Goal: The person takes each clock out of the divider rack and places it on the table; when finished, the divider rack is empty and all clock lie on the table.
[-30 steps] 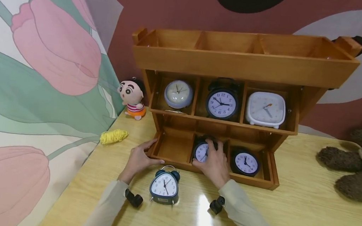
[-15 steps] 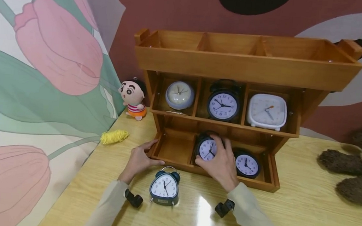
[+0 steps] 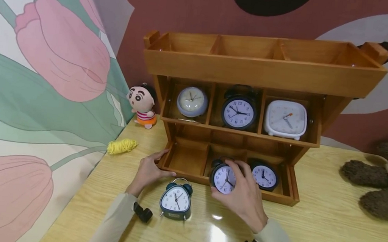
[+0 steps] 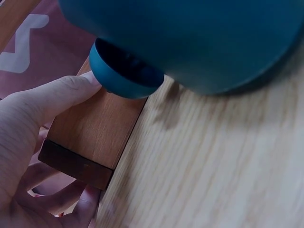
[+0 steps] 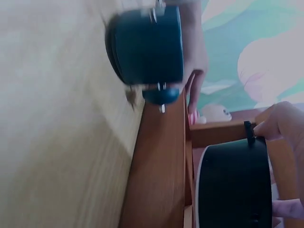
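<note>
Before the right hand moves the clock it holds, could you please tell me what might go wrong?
The held clock, in the right hand alone, could slip or catch the front edge of the shelf. The teal clock stands close to the left hand, which might tip it on letting go. The right hand also looks near the neighbouring clock and could bump it.

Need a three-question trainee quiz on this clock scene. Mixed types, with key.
1. Which hand grips a black clock?
2. True or false: in the head view, the white square clock sits in the leftmost compartment of the middle tier.
3. The teal triangular clock stands on: A) the top tier, B) the tabletop, C) the bottom tier.

Key: 1. The right hand. 2. False; it's rightmost. 3. B.
</note>
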`<act>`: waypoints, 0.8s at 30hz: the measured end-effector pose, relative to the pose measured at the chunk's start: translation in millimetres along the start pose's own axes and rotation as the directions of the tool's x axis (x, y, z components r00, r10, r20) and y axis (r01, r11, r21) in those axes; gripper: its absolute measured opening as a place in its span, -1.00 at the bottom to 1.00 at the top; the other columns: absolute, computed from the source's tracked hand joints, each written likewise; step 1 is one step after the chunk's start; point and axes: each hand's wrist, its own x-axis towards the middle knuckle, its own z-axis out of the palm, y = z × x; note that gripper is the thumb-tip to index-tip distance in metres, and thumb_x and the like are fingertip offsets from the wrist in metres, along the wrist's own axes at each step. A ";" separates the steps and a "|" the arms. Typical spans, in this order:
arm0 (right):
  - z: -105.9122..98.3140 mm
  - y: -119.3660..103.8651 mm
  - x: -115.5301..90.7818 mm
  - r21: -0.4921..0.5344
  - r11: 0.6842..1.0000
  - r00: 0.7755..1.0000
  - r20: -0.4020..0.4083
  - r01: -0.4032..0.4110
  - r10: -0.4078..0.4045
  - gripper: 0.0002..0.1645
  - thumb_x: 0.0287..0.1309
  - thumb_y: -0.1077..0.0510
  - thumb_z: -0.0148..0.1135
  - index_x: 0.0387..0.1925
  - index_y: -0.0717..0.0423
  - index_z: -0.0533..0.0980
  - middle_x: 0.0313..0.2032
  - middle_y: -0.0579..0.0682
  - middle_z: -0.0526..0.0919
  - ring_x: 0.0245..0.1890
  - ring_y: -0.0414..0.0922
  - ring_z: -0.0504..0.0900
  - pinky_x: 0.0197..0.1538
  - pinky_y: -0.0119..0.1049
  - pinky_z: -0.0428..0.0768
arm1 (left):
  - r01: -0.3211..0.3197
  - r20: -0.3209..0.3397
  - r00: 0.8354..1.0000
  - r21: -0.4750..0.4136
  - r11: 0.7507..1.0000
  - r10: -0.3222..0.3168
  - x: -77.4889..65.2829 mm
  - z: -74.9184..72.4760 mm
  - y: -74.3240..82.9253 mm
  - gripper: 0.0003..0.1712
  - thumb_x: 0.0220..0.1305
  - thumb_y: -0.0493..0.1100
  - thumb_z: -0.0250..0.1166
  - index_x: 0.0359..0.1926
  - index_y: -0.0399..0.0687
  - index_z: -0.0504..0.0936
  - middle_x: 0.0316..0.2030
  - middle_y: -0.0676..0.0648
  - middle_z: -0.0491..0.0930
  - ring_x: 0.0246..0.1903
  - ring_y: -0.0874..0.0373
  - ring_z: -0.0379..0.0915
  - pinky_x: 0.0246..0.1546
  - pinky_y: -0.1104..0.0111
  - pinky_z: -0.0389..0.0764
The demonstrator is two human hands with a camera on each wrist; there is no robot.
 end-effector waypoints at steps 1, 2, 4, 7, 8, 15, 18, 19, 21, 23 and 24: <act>-0.9 -1.2 -4.9 -0.002 1.000 1.000 0.002 0.003 -0.003 -0.02 -0.43 -0.17 0.56 0.19 -0.10 0.46 0.15 0.10 0.43 -0.33 -0.03 0.59 -0.44 -0.26 0.56 | -0.001 0.000 1.000 0.000 1.000 0.001 0.1 -0.3 0.0 0.03 -0.34 0.10 0.67 0.28 0.03 0.49 0.23 -0.19 0.50 0.17 -0.14 0.48 0.13 0.01 0.51; -1.8 -2.7 -9.9 -0.007 1.000 1.000 0.008 0.001 -0.001 -0.03 -0.43 -0.16 0.56 0.18 -0.11 0.46 0.15 0.10 0.44 -0.37 -0.06 0.59 -0.48 -0.30 0.55 | -0.003 -0.002 1.000 0.000 1.000 0.003 0.4 -0.6 0.0 0.03 -0.34 0.09 0.67 0.27 0.03 0.49 0.23 -0.20 0.50 0.16 -0.14 0.49 0.12 0.01 0.52; -3.0 -6.4 -19.9 -0.013 1.000 1.000 0.025 -0.010 0.011 -0.03 -0.45 -0.16 0.56 0.18 -0.13 0.46 0.14 0.08 0.45 -0.43 -0.09 0.58 -0.53 -0.37 0.51 | -0.003 -0.003 1.000 -0.003 1.000 0.003 1.1 -1.3 0.2 0.03 -0.34 0.08 0.67 0.27 0.04 0.50 0.23 -0.20 0.50 0.15 -0.14 0.49 0.12 0.01 0.52; -4.3 -12.8 -33.7 -0.027 0.999 0.998 0.063 -0.026 0.028 -0.03 -0.46 -0.15 0.57 0.17 -0.13 0.46 0.15 0.09 0.45 -0.39 -0.06 0.61 -0.52 -0.35 0.55 | -0.010 -0.003 1.000 -0.007 1.000 0.010 2.6 -1.9 0.3 0.02 -0.33 0.08 0.67 0.27 0.05 0.50 0.22 -0.20 0.51 0.14 -0.13 0.50 0.11 0.02 0.53; -4.5 -15.0 -37.5 -0.031 0.999 0.996 0.080 -0.033 0.035 -0.02 -0.45 -0.14 0.57 0.18 -0.11 0.46 0.16 0.09 0.45 -0.33 -0.03 0.63 -0.49 -0.31 0.59 | -0.013 -0.003 1.000 -0.008 1.000 0.013 3.1 -2.0 0.4 0.02 -0.33 0.08 0.67 0.27 0.05 0.50 0.22 -0.20 0.51 0.14 -0.13 0.51 0.10 0.02 0.53; 3.6 -24.7 -53.8 -0.057 0.994 0.972 0.215 -0.089 0.099 0.06 -0.46 -0.13 0.57 0.25 -0.09 0.41 0.21 0.04 0.41 -0.16 0.03 0.63 -0.23 -0.07 0.67 | -0.005 -0.007 1.000 -0.022 1.000 0.005 2.5 -3.5 2.2 0.02 -0.33 0.07 0.67 0.27 0.04 0.50 0.23 -0.21 0.50 0.16 -0.15 0.49 0.12 0.00 0.51; 11.1 -24.4 -57.4 -0.077 0.996 0.976 0.208 -0.055 0.070 0.05 -0.46 -0.14 0.56 0.24 -0.04 0.42 0.15 0.04 0.48 -0.19 0.02 0.65 -0.26 -0.07 0.67 | 0.006 -0.006 1.000 -0.030 1.000 -0.006 1.4 -3.1 2.7 0.02 -0.33 0.07 0.67 0.28 0.03 0.49 0.24 -0.22 0.49 0.18 -0.17 0.47 0.15 -0.01 0.50; 13.5 -24.1 -58.3 -0.083 0.996 0.979 0.199 -0.040 0.056 0.04 -0.46 -0.14 0.56 0.23 -0.03 0.43 0.13 0.03 0.50 -0.22 0.02 0.66 -0.28 -0.08 0.67 | 0.006 -0.005 1.000 -0.029 1.000 -0.006 1.1 -2.8 2.8 0.03 -0.33 0.07 0.67 0.28 0.03 0.49 0.24 -0.22 0.48 0.18 -0.17 0.46 0.15 -0.01 0.49; 17.6 -23.6 -59.5 -0.095 0.995 0.982 0.186 -0.014 0.031 0.02 -0.46 -0.15 0.55 0.20 -0.01 0.45 0.07 0.01 0.54 -0.25 -0.01 0.67 -0.32 -0.09 0.66 | 0.004 -0.004 1.000 -0.024 1.000 -0.004 0.6 -1.7 2.3 0.03 -0.33 0.08 0.67 0.28 0.02 0.49 0.24 -0.22 0.48 0.19 -0.16 0.45 0.15 0.00 0.49; 21.4 -23.2 -60.1 -0.117 0.993 0.983 0.183 0.004 0.017 -0.01 -0.46 -0.17 0.54 0.18 -0.01 0.47 0.04 0.00 0.57 -0.29 -0.03 0.67 -0.37 -0.11 0.64 | 0.004 -0.005 1.000 -0.023 1.000 -0.004 -0.1 -0.8 2.3 0.03 -0.34 0.09 0.67 0.27 0.03 0.50 0.23 -0.21 0.49 0.20 -0.15 0.45 0.16 0.01 0.48; 22.9 -23.0 -60.1 -0.132 0.991 0.983 0.185 0.009 0.016 -0.01 -0.46 -0.18 0.53 0.17 -0.01 0.47 0.04 0.01 0.58 -0.31 -0.03 0.66 -0.39 -0.11 0.63 | 0.006 -0.007 1.000 -0.023 1.000 -0.006 -0.5 -0.5 2.3 0.03 -0.35 0.09 0.67 0.27 0.04 0.50 0.23 -0.21 0.49 0.21 -0.14 0.44 0.17 0.02 0.48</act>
